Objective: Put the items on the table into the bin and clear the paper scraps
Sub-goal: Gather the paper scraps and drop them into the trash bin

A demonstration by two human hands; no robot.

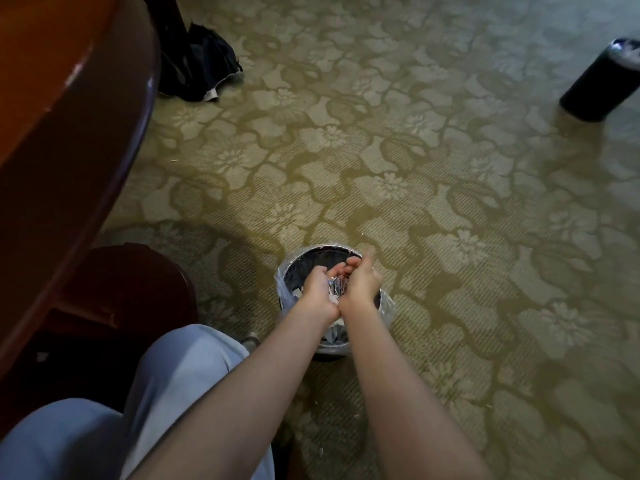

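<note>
Head view: low in the middle of the frame, the left hand and right hand sit side by side, cupped together around paper scraps right above the lined bin on the carpet; the table edge fills the upper left

The bin was small, round and dark, lined with a clear plastic bag folded over its rim. It stood upright on the floor near the table, a reddish-brown wooden top with a rounded, glossy edge. The paper scraps, pale and crumpled, sat bunched between the left hand and right hand, which cupped them together above the bin's open mouth.
</note>
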